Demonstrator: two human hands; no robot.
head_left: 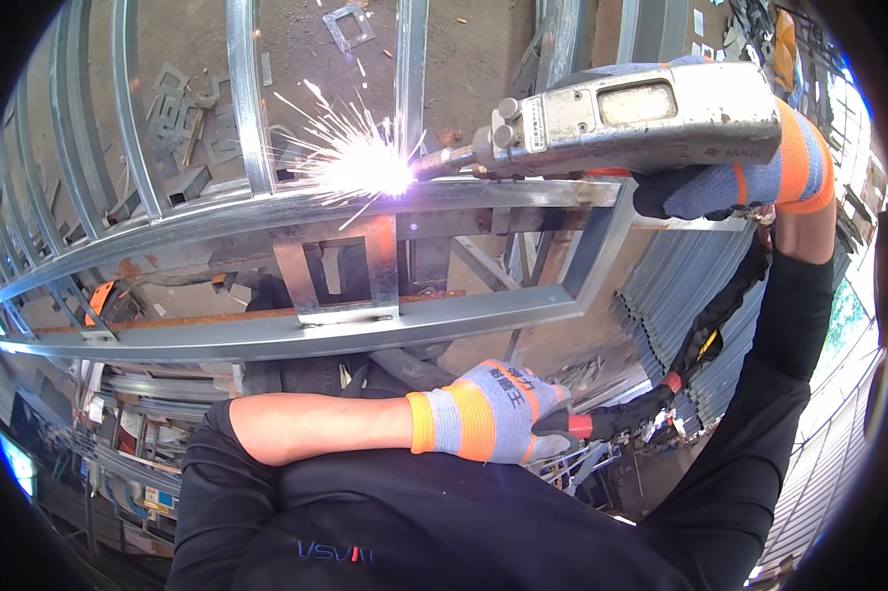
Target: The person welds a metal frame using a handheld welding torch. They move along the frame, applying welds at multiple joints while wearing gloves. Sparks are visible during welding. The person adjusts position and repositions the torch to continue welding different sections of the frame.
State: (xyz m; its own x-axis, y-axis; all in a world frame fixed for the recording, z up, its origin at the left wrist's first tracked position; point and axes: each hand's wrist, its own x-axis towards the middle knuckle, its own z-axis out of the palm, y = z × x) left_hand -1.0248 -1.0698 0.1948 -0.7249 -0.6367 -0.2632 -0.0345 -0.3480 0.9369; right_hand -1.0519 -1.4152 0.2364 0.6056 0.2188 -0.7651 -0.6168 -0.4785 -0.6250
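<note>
My right hand (pixel 729 182), in a blue-grey and orange knit glove with a dark palm, is closed round the handle of a worn silver welding gun (pixel 641 113). Its nozzle points left, and bright white light with flying sparks (pixel 365 167) bursts at its tip. The glare hides the exact contact point, on the upper rail (pixel 503 194) of a galvanized steel frame where an upright bar (pixel 410 79) meets it. Near my waist, my left hand (pixel 488 409), in a matching glove, is closed at a black-sleeved cable (pixel 616 419) with red bands; its fingertips are partly hidden.
The frame's lower rail (pixel 444 320) runs between the weld and my body, with a square metal plate (pixel 288 266) joining the rails. Several uprights (pixel 133 108) extend away at left. Stacked corrugated metal (pixel 660 286) lies at right. Cut plates (pixel 348 28) litter the floor.
</note>
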